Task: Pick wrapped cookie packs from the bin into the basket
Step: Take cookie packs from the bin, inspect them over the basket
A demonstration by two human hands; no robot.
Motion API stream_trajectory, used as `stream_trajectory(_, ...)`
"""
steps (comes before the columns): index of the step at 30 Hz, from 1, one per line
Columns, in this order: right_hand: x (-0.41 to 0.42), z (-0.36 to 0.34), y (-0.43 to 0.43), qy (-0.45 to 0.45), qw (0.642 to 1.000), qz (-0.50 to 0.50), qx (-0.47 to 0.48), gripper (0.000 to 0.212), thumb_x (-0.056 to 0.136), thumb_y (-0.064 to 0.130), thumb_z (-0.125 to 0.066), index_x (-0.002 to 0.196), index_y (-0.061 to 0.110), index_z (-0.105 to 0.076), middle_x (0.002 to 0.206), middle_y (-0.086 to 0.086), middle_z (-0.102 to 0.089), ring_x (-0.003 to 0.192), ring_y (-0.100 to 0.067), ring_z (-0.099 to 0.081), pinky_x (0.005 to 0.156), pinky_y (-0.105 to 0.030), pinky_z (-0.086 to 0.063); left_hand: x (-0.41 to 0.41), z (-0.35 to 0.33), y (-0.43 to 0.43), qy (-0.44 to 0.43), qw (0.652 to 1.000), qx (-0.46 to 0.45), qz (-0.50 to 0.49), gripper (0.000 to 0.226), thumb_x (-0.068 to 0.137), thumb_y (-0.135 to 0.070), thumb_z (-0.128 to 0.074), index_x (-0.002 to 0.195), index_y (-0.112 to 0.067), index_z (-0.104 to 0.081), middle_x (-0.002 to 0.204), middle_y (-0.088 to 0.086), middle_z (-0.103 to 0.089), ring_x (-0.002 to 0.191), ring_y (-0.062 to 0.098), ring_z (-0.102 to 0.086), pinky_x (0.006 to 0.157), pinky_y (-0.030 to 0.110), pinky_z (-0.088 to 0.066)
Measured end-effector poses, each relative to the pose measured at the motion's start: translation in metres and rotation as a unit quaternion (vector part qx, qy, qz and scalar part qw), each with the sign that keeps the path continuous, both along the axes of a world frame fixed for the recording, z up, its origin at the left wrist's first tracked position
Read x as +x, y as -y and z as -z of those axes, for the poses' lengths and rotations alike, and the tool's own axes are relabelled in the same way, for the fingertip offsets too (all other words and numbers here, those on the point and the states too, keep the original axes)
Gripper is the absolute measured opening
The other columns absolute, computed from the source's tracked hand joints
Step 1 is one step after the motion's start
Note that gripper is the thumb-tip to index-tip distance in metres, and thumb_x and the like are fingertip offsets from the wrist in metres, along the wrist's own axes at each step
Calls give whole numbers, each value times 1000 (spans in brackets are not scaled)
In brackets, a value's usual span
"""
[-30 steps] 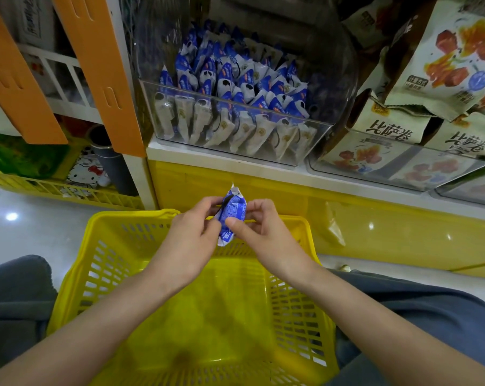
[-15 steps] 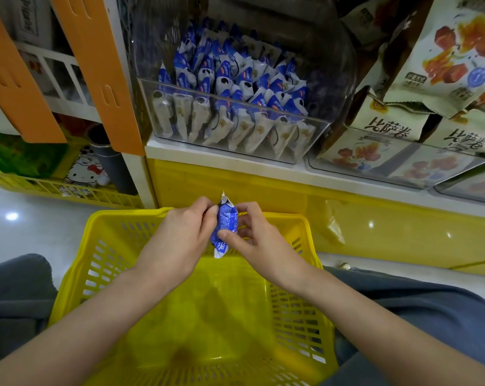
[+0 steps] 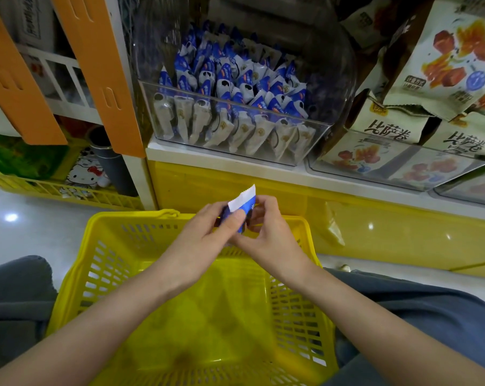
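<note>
Head view: at mid-frame the left grip (image 3: 199,240) and right grip (image 3: 272,238) meet on one blue cookie pack (image 3: 240,207). Both pinch it: the left thumb lies across its front, and the right fingers curl round it from the right side. The pack's white crimped end points up. It hangs over the far rim of the yellow basket (image 3: 77,268), which fills the lower middle of the frame between the forearms. In the upper middle a clear bin (image 3: 323,135) sits on a white shelf (image 3: 224,160), packed with more packs (image 3: 235,79). Snack bags (image 3: 453,51) fill the upper right.
</note>
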State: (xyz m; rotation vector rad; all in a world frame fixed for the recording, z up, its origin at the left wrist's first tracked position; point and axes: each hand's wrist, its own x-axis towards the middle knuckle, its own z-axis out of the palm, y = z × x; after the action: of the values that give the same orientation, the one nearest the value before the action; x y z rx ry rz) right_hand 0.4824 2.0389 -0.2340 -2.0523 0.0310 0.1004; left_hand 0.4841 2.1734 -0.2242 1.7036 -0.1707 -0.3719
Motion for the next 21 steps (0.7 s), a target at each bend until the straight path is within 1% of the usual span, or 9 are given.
stream_trajectory(2, 0, -1, 0, 19, 999, -14, -22, 49, 71, 14, -76, 106, 18, -43, 105, -9, -54, 94, -17, -54, 81, -31, -49, 0, 2, 2, -18, 999, -26, -14, 31, 82, -29, -61, 111, -23, -51, 111, -3, -61, 105, 8, -56, 89, 22, -45)
stream_trajectory(4, 0, -6, -2, 15, 999, -31, -10, 44, 72, 15, -75, 105, 17, -46, 106, -9, -54, 96, -20, -54, 80, -33, -49, 3, 2, 2, -22, 998, -33, -56, 23, 86, -7, -59, 99, -22, -48, 105, 3, -63, 100, 18, -60, 86, 35, -49)
stream_trajectory(5, 1, -9, -2, 4, 999, -38, 12, 45, 72, 17, -76, 106, 17, -47, 105, -6, -56, 97, -17, -56, 80, -31, -50, 5, 1, 1, -24, 996, -38, -71, 22, 87, -2, -56, 93, -21, -47, 97, 4, -64, 93, 19, -62, 83, 35, -49)
stream_trajectory(9, 6, -21, 1, -14, 994, -72, 84, 44, 80, 6, -69, 114, 23, -46, 107, 8, -58, 94, -5, -57, 81, -17, -49, 11, -4, -3, -26, 995, -63, -75, 24, 87, 6, -50, 88, -18, -54, 80, -1, -63, 68, -1, -59, 63, 14, -47)
stream_trajectory(11, 10, -27, 4, -13, 991, -69, 111, 32, 86, 0, -59, 112, 18, -51, 103, 5, -60, 89, -4, -58, 80, -16, -50, 12, -5, -5, -30, 994, -68, -78, 24, 87, 6, -49, 90, -16, -57, 82, -2, -64, 70, -1, -60, 60, 9, -45)
stream_trajectory(13, 11, -30, 6, -26, 986, -42, 158, 19, 91, -2, -51, 102, 11, -57, 91, 1, -64, 78, -2, -61, 74, -17, -52, 12, -7, -4, -43, 992, -89, -77, 20, 89, 1, -50, 93, -17, -58, 84, -2, -66, 70, -3, -62, 59, 9, -46)
stream_trajectory(15, 11, -31, 7, -31, 985, -22, 165, 13, 91, 0, -51, 94, 9, -60, 83, -2, -65, 71, -2, -62, 68, -21, -54, 10, -8, -2, -51, 991, -103, -71, 14, 92, -7, -50, 95, -16, -60, 84, -3, -66, 69, -5, -61, 58, 9, -46)
stream_trajectory(18, 7, -30, 8, 30, 997, -23, 68, 16, 89, 7, -58, 84, 21, -63, 83, 1, -67, 78, -8, -62, 74, -31, -53, 10, -10, -1, -77, 987, -119, -75, 17, 94, -14, -47, 99, -12, -62, 81, -5, -68, 68, -4, -62, 58, 9, -47)
stream_trajectory(21, 4, -32, 10, 114, 993, -24, -10, 17, 87, 13, -62, 82, 29, -64, 82, 9, -64, 77, -3, -59, 69, -22, -49, 10, -13, -2, -122, 981, -129, -78, 23, 94, -24, -46, 95, -13, -66, 81, -3, -72, 69, 1, -66, 58, 10, -49)
